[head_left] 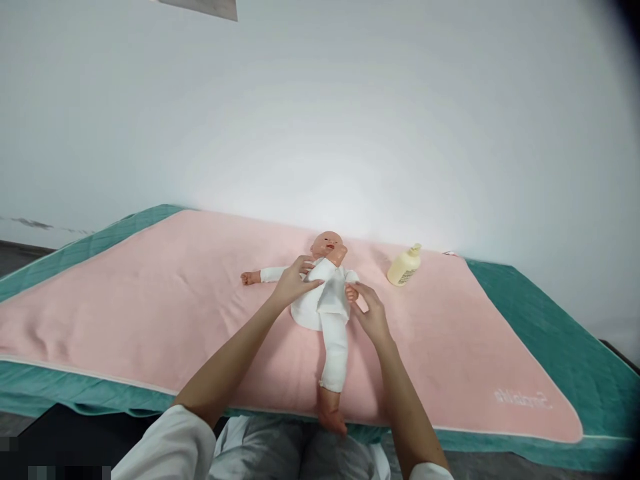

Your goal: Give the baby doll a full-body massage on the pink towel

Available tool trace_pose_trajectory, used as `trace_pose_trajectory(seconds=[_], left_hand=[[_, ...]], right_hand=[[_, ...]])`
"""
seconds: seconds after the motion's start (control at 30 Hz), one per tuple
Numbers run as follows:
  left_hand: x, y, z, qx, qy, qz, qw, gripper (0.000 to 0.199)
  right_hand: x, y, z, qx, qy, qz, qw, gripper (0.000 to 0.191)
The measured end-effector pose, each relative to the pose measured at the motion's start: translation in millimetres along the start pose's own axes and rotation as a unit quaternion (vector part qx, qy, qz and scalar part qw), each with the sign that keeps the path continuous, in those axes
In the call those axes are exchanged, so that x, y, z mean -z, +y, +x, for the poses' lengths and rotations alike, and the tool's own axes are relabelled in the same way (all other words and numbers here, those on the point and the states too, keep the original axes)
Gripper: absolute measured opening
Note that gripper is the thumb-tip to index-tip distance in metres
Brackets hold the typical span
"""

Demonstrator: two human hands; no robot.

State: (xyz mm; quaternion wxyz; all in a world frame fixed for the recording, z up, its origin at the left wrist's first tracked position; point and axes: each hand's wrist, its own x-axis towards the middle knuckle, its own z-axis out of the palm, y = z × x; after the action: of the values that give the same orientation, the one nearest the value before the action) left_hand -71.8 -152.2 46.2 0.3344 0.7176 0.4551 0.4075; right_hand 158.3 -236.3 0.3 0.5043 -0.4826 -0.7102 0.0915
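Lying across the table [525, 313], the pink blanket [150, 313] left a teal band bare along the near edge and at the right and left corners. Broad stretches of blanket lay free left and right of the doll [325, 300], which rested near the middle, head toward the far edge, one leg reaching over the near edge. A cream lotion bottle [404, 266] lay on its side near the far edge, well apart from the doll's right side. The left hand [293, 283] rested on the doll's chest, fingers pinching the white garment [333, 297]. The right hand [371, 312] touched the garment's other side just beside the doll's small hand, fingers loosely curled, gripping nothing firmly that could be seen.
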Motion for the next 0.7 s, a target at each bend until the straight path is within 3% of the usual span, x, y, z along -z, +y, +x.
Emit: trace_pose_trajectory(seconds=[0.13, 0.3, 0.4, 0.47, 0.7], left_hand=[[14.4, 1.8, -14.2, -0.019, 0.026, -0.029, 0.999, 0.07], [29.3, 1.1, -39.3, -0.025, 0.026, -0.044, 0.998, 0.083], [34.3, 1.2, -51.5, -0.034, 0.03, -0.033, 0.998, 0.081], [36.1, 1.6, -57.3, -0.05, 0.04, -0.041, 0.997, 0.08], [32.2, 11.7, -84.1, -0.099, 0.103, -0.028, 0.989, 0.066]], right_hand=[[14.6, 18.9, 3.8, -0.135, 0.124, 0.078, 0.98, 0.048], [32.4, 64.5, -1.1, -0.324, 0.256, 0.152, 0.898, 0.054], [38.4, 89.1, -9.8, -0.416, 0.242, 0.186, 0.857, 0.045], [39.3, 98.5, -14.8, -0.437, 0.232, 0.211, 0.843, 0.043], [39.2, 101.9, -22.6, -0.442, 0.205, 0.165, 0.857, 0.042]])
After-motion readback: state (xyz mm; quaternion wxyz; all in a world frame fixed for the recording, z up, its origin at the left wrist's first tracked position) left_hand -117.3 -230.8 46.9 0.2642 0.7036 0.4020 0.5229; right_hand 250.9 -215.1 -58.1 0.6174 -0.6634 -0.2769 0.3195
